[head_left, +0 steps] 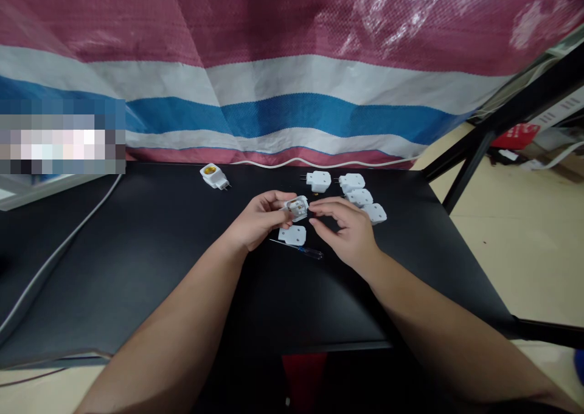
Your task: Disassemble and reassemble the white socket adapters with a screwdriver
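Observation:
My left hand [259,219] grips an opened white plug housing [297,207], its hollow side up with small brass-coloured metal parts inside. Close by the housing's right edge is my right hand [349,228], its fingers curved and the thumb tip apart from the index finger. Nothing clear shows between those fingertips. Just below the housing lies a flat white cover plate [292,235] with small holes. A small screwdriver [310,253] with a dark, see-through handle rests below the plate, its shaft pointing left.
At the back left lies a white plug-in lamp holder [214,176] with a gold-coloured socket. Several white plug units, among them one plug unit [319,181], sit at the back right of the black table [150,237]. A white cable [296,161] runs along the striped sheet [292,112].

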`<state>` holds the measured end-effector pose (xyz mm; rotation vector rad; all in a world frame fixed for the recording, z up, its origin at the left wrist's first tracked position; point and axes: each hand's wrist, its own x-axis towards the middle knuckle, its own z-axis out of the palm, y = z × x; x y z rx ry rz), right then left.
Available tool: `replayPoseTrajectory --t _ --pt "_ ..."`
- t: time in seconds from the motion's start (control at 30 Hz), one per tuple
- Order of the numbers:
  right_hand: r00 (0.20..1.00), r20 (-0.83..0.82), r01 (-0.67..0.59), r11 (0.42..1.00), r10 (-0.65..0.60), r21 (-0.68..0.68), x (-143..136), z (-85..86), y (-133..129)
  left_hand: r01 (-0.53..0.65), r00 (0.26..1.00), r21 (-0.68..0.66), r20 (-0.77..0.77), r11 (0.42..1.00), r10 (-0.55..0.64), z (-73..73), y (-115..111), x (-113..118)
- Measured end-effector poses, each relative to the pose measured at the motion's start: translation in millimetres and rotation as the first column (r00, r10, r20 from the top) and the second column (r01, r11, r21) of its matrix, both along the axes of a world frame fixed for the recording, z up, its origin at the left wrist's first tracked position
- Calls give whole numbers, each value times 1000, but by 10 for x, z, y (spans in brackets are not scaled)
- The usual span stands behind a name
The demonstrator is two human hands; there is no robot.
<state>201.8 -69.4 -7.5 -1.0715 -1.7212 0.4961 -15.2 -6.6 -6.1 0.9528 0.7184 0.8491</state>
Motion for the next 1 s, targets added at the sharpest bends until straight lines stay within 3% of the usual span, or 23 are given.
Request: replayPoseTrajectory --t 0.47,1.0 --pt "998 60 -29 999 28 21 44 13 23 80 996 20 -38 997 -79 -53 14 -23" --pt "999 7 -40 999 40 10 40 -35 34 61 997 -23 -49 998 -62 -23 6 -6"
